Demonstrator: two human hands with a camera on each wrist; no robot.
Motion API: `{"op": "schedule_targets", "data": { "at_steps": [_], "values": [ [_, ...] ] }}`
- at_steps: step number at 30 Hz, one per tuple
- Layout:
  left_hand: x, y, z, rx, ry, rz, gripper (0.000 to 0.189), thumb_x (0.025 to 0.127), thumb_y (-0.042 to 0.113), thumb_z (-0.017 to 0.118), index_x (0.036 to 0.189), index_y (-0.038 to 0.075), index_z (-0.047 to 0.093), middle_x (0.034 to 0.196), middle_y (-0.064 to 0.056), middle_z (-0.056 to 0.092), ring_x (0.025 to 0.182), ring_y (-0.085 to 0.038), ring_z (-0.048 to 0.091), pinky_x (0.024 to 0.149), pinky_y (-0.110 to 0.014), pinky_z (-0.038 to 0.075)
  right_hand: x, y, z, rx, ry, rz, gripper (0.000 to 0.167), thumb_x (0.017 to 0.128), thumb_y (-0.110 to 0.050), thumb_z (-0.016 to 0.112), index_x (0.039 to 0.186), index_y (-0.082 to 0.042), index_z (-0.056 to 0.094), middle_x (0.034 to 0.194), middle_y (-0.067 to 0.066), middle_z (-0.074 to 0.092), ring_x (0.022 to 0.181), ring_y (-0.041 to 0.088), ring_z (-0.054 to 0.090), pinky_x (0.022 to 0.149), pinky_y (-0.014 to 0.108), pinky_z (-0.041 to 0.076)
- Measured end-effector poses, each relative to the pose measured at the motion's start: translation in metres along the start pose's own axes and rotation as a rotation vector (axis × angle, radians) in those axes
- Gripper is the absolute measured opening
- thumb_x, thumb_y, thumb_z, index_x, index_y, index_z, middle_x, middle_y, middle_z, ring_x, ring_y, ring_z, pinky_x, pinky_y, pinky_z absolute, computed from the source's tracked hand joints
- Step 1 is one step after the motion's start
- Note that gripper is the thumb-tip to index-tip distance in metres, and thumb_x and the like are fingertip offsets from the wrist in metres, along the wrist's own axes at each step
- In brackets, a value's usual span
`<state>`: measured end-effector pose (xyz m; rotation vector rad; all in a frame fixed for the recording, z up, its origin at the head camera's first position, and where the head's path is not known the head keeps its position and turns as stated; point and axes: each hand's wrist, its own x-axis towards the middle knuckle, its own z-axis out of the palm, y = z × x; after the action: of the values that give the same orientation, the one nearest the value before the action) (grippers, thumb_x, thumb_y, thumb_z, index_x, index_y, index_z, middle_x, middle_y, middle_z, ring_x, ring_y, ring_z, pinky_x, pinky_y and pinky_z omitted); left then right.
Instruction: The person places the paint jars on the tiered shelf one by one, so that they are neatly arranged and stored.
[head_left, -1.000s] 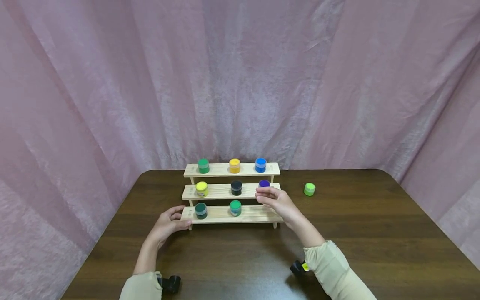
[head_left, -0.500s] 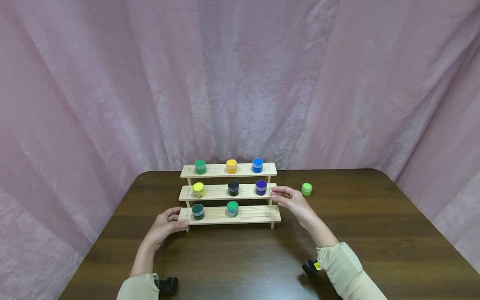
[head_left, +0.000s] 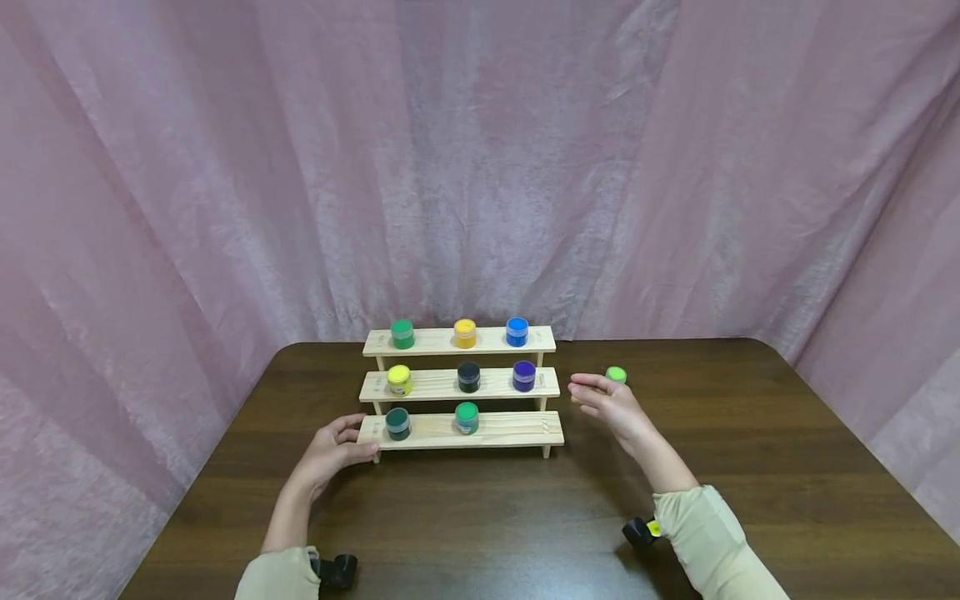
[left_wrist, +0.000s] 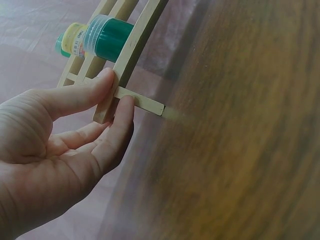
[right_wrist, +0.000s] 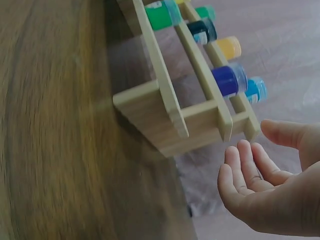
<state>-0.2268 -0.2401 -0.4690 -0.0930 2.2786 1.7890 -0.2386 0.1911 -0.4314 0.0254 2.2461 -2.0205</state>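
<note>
A three-step wooden display rack (head_left: 510, 427) stands on the table. My left hand (head_left: 330, 451) holds the left end of its lowest step, thumb on one face and fingers on the other, as the left wrist view shows. Close to that thumb sits a dark green paint jar (left_wrist: 114, 40). To the right of the rack my right hand (head_left: 611, 408) hovers empty, its fingers loosely bent and apart from the thumb. Just behind this hand stands a light green jar (head_left: 617, 374), partly covered by it. The purple jar (right_wrist: 229, 81) is at the right of the middle step.
On the top step are a green jar (head_left: 402, 334), an orange-yellow jar (head_left: 465, 334) and a blue jar (head_left: 517, 332). The middle step also bears yellow (head_left: 399, 381) and black (head_left: 468, 377) jars. Another green jar (head_left: 467, 418) is mid-step below. A pink curtain (head_left: 480, 167) hangs behind.
My right hand has moved right, away from the purple jar and past the rack's end, towards the light green jar. The left hand stays at the rack.
</note>
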Motion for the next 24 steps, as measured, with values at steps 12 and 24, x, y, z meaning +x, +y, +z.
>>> {"op": "schedule_targets", "data": {
  "at_steps": [12,24],
  "values": [
    [0.001,0.000,0.001,0.009,0.002,0.005,0.076,0.087,0.005,0.070,0.147,-0.009,0.027,0.113,-0.023,0.062,0.080,-0.011,0.066,0.077,-0.026,0.057,0.004,0.009,-0.020,-0.038,0.074,0.017,0.055,0.096,-0.018,0.060,0.141,0.008,0.042,0.095,-0.021,0.064,0.089,-0.008,0.061,0.095,0.024,0.050],
    [-0.002,0.001,0.002,-0.001,0.011,0.002,0.073,0.087,0.003,0.069,0.146,-0.009,0.029,0.110,-0.021,0.063,0.080,-0.012,0.066,0.077,-0.027,0.058,0.009,0.018,-0.028,-0.024,0.157,0.023,0.051,0.096,-0.012,0.060,0.139,0.009,0.042,0.084,-0.026,0.062,0.081,-0.012,0.060,0.084,0.015,0.051]
  ]
}}
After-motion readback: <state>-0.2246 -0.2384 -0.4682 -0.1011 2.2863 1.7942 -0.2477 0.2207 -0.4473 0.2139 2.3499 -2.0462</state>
